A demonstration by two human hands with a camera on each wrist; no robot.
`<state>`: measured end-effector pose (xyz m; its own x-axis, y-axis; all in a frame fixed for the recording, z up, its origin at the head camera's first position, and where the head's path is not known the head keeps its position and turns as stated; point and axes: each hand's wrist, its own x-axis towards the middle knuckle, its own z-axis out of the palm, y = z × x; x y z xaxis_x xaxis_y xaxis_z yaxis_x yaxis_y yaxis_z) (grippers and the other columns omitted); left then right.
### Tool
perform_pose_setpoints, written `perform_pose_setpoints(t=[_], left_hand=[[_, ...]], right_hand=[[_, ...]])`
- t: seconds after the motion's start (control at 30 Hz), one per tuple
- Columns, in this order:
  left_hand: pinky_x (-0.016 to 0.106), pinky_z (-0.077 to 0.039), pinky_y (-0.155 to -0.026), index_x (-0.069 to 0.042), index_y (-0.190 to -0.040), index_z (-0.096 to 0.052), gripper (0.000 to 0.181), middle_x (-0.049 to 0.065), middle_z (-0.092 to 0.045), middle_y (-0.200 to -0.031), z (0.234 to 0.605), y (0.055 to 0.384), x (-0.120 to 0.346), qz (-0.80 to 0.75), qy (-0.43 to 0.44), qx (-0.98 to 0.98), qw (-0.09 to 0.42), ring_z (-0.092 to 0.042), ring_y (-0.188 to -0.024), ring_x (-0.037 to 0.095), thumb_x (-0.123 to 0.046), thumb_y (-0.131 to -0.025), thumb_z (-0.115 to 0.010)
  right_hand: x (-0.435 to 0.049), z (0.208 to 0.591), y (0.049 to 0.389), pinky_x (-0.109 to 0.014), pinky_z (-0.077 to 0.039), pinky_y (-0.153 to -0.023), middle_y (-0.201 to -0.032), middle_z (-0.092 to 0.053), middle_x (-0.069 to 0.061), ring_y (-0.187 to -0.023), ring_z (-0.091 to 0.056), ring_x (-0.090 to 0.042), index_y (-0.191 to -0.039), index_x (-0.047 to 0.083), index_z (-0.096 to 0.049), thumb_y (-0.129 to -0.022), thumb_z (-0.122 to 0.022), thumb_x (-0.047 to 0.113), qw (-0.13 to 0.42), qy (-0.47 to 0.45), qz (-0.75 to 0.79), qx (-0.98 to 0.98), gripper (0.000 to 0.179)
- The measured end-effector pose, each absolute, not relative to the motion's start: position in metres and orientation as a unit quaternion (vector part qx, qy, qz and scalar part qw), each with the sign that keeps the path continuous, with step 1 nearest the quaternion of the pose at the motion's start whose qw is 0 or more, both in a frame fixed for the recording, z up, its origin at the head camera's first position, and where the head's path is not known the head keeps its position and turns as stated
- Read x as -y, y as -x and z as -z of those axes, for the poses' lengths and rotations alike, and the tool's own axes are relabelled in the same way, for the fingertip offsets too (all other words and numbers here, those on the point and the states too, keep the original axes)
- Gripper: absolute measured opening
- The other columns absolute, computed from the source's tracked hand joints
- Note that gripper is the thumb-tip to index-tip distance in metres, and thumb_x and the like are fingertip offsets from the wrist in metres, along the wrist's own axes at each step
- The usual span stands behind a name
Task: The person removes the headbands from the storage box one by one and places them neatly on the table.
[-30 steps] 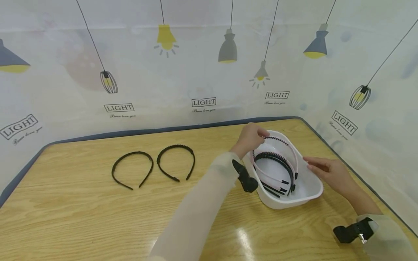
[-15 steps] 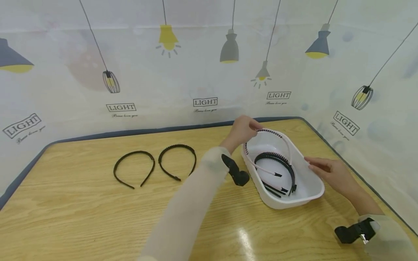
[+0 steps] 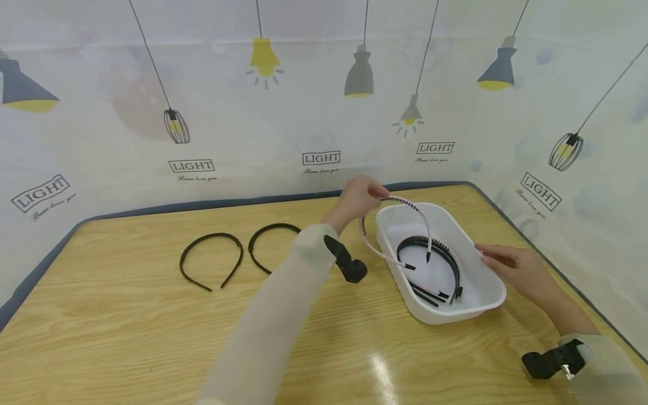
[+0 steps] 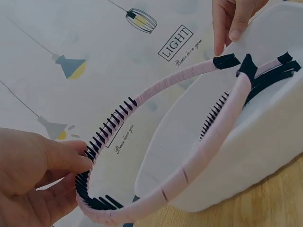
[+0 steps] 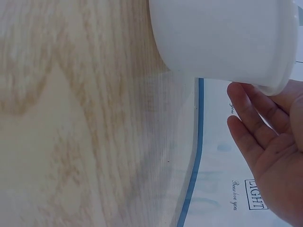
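Mostly pink, black-toothed headband (image 4: 189,172)

Screened-off indoor nook; room type unclear
Lamp-print backdrop (image 3: 283,112) spans the frame's top; wood-grain table (image 3: 126,337) fills the lower left.

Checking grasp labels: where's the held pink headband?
Left wrist view, centre: the pink headband is pinched by the left hand, its ends over the tub at right.

worktop (image 3: 152,337): wood-grained, glare (image 3: 382,376) 5 o'clock | 10 o'clock: black hairband (image 3: 217,234) | 11 o'clock: second hairband (image 3: 275,225), partly hidden, just beside the first | 2 o'clock: white tub (image 3: 483,287), upright
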<state>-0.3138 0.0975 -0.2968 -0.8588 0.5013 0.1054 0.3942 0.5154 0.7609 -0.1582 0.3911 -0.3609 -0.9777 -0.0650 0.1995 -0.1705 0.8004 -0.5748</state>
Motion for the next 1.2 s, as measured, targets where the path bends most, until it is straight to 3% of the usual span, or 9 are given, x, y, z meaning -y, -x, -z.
perform_pose_setpoints(t=[0.7,1.2], left_hand=[[0.028,-0.047,-0.083,-0.007,-0.110,-0.067,0.024,0.006,-0.059,-0.110,0.303,0.332,-0.035,-0.409,-0.246,-0.875,0.079,-0.055,-0.101,0.019,-0.001,-0.088,-0.058],[0.030,-0.048,-0.081,-0.002,-0.107,-0.067,0.023,0.011,-0.063,-0.107,0.317,0.339,-0.006,-0.405,-0.238,-0.880,0.074,-0.057,-0.098,0.023,0.002,-0.087,-0.057]], right_hand=[[-0.391,0.362,0.158,-0.002,-0.039,-0.070,-0.115,-0.057,-0.027,-0.090,-0.036,0.025,-0.119,-0.007,-0.057,-0.093,-0.056,0.018,0.091,-0.063,-0.311,0.944,0.036],[-0.394,0.366,0.159,-0.002,-0.039,-0.070,-0.116,-0.057,-0.025,-0.091,-0.037,0.025,-0.120,-0.005,-0.058,-0.092,-0.056,0.016,0.095,-0.067,-0.316,0.942,0.035]])
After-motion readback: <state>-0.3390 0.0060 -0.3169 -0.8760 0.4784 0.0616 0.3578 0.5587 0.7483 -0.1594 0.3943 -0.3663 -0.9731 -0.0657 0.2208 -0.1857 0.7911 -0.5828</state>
